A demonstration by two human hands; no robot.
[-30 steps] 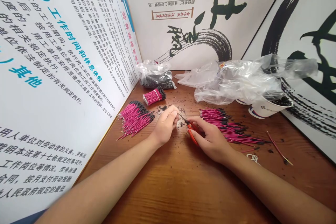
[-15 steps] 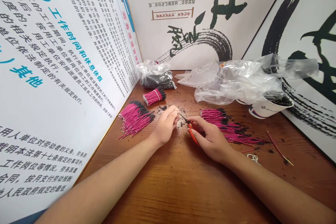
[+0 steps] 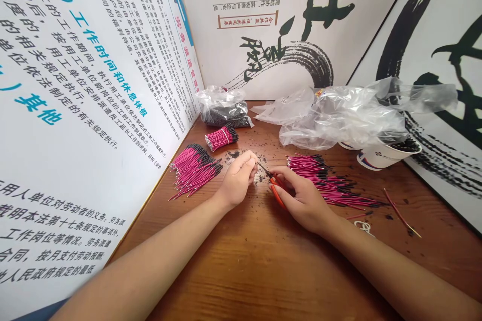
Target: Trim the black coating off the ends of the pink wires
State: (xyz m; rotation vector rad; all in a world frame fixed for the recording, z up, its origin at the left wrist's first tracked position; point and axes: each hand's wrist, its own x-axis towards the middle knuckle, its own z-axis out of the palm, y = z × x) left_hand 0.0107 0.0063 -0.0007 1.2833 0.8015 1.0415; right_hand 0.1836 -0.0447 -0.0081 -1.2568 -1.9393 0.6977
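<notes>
Okay, my left hand (image 3: 237, 179) has its grip closed on a thin black-tipped wire (image 3: 261, 166), and my right hand (image 3: 304, 200) has its grip closed on orange-handled scissors (image 3: 276, 190), blades at that wire. On the table (image 3: 233, 281), one tied pink wire bundle (image 3: 222, 138) reads done. Left pink wire pile (image 3: 194, 170) and right pink wire pile (image 3: 324, 180) look unbundled. Black crumbs (image 3: 259, 175) lie between.

this looks like a small workshop corner in a workplace: printed display boards (image 3: 94, 85) on labour dispatch rules, working hours and rest leave stand against a wooden counter (image 3: 241, 271), beside large brush-calligraphy panels (image 3: 316, 10). bundles of pink wires (image 3: 194, 170) and plastic bags (image 3: 339, 115) lie on the counter, like piecework stock.
</notes>
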